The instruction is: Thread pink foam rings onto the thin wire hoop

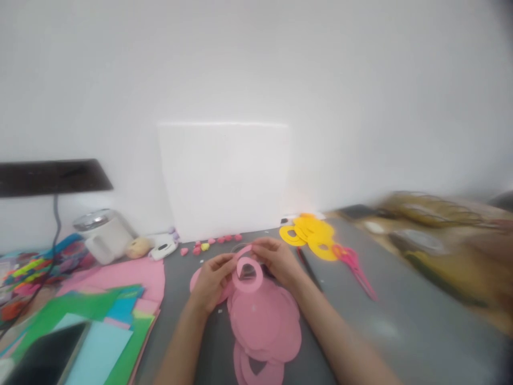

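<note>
My left hand (214, 280) and my right hand (276, 259) meet above the grey table, their fingers pinching a curved pink paper strip between them. A pink paper ring (249, 289) hangs at the fingertips; whether it is linked to the strip is too blurred to tell. Just below lies a pile of pink paper discs (256, 321), with more pink paper rings (264, 374) at its near end. Another pink paper piece (195, 278) is partly covered by my left hand. Beside my right forearm rests a dark pencil-like stick (308, 267).
Yellow paper rings (320, 235) and pink scissors (355, 264) lie to the right. Several small heart-shaped pieces (196, 249) line the back, before a white board (226, 182). Coloured paper sheets (100, 310), a phone-like dark device (52, 353) and a white appliance (104, 235) occupy the left.
</note>
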### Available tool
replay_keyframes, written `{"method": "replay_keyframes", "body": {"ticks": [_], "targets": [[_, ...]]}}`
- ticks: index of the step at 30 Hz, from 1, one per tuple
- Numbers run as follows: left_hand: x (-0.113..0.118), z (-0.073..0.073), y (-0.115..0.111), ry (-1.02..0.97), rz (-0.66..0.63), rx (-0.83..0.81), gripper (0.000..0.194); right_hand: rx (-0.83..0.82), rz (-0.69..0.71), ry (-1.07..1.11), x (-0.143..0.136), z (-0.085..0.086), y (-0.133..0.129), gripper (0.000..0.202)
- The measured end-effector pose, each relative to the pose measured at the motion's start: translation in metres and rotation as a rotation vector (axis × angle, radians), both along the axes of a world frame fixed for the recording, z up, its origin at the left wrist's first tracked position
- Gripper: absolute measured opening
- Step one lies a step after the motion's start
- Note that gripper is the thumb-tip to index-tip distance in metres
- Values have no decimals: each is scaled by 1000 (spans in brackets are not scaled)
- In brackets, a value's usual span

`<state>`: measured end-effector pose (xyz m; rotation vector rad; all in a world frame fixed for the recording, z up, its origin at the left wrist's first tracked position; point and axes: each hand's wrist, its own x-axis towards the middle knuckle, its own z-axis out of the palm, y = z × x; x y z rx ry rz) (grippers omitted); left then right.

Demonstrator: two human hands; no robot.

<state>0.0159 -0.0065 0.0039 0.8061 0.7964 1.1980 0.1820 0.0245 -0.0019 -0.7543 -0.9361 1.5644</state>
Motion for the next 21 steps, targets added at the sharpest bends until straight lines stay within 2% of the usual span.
{"method": "replay_keyframes", "body": {"ticks": [4,9,16,21], "targets": [[1,2,-1,-7,-57,0,24,-7,-20,-19,-1,5,-3,17],[-1,3,-3,-24,-117,45,42,2,-23,10,-1,5,-3,19],[-2,3,-3,-32,-113,62,37,28,30,26,1,-3,2,23],[-2,7,-2,-54,-93,23,35,18,-6,15,3,-5,4,23]]}}
